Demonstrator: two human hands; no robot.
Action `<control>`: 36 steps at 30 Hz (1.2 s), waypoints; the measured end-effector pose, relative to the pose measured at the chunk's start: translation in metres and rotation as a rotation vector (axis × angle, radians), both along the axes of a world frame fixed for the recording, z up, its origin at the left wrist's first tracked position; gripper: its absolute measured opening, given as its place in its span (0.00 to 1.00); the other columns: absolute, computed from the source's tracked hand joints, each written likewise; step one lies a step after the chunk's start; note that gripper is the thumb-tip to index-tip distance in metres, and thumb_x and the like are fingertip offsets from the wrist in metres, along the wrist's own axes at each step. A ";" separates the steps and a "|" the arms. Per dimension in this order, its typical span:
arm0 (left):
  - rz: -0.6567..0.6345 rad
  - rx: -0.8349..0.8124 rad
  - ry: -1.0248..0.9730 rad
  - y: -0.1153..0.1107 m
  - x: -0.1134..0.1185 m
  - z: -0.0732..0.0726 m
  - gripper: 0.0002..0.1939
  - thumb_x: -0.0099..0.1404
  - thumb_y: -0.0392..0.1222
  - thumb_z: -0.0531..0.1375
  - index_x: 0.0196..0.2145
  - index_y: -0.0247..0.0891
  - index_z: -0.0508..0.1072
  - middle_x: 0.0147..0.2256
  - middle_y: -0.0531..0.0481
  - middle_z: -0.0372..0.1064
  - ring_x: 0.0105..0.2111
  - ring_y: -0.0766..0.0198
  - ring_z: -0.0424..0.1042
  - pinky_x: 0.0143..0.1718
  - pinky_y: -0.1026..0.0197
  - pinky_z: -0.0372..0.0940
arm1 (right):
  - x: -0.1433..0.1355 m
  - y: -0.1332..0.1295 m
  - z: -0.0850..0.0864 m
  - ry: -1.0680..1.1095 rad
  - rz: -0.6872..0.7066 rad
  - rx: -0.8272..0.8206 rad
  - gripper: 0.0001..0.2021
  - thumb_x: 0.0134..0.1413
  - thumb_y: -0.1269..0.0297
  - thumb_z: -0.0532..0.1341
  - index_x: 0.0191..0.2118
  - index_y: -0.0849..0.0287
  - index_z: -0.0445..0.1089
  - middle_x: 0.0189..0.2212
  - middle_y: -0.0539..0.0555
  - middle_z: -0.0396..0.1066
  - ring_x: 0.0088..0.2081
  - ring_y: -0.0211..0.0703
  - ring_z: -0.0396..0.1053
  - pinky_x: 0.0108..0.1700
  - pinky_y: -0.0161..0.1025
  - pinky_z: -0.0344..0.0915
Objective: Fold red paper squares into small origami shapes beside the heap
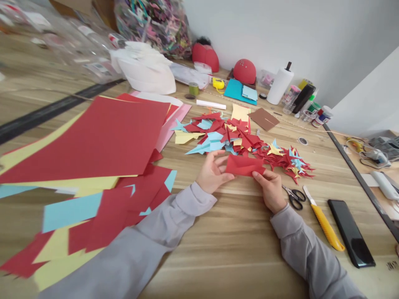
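A small folded piece of red paper point(245, 165) is held between my two hands, above the wooden table. My left hand point(214, 172) has its thumb and fingers at the paper's left end. At the lower right edge, my right hand point(268, 186) pinches the paper between thumb and fingers. Just behind the hands lies a heap of folded red, blue and yellow paper shapes point(246, 139). Large red sheets point(124, 137) are stacked to the left, with smaller red, blue and yellow pieces point(73, 211) in front of them.
Black-handled scissors point(295, 197), a yellow-handled knife point(326, 224) and a black phone point(351, 232) lie to the right. Toward the wall stand a white roll point(280, 86), bottles, a red dome point(245, 71) and a bag of colourful scraps point(156, 27). A yellow tape measure point(218, 84) lies farther back.
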State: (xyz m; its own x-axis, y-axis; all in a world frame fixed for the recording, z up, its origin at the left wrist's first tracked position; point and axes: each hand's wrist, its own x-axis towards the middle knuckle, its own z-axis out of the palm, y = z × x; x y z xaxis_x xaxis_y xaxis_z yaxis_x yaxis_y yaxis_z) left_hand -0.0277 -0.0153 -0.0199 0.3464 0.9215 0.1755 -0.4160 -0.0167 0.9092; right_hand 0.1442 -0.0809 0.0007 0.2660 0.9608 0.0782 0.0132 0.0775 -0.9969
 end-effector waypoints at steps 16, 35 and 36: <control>0.024 -0.055 0.176 -0.012 0.005 0.012 0.39 0.47 0.41 0.68 0.55 0.35 0.58 0.33 0.45 0.75 0.31 0.56 0.76 0.29 0.58 0.74 | -0.005 0.000 -0.002 0.057 0.067 0.017 0.28 0.41 0.60 0.68 0.51 0.53 0.64 0.37 0.51 0.75 0.38 0.43 0.72 0.42 0.41 0.68; -0.009 -0.230 0.193 -0.010 0.006 0.013 0.24 0.39 0.50 0.70 0.30 0.31 0.72 0.28 0.47 0.75 0.26 0.59 0.74 0.24 0.59 0.73 | -0.002 0.001 -0.006 -0.008 0.023 -0.063 0.11 0.38 0.59 0.69 0.30 0.57 0.73 0.27 0.48 0.73 0.28 0.38 0.67 0.32 0.36 0.64; -0.010 -0.230 0.198 -0.010 0.006 0.014 0.23 0.39 0.50 0.70 0.29 0.31 0.72 0.28 0.48 0.75 0.26 0.60 0.74 0.23 0.60 0.73 | -0.002 0.002 -0.006 0.009 0.013 -0.066 0.12 0.38 0.59 0.69 0.31 0.57 0.73 0.27 0.49 0.73 0.28 0.38 0.67 0.33 0.36 0.64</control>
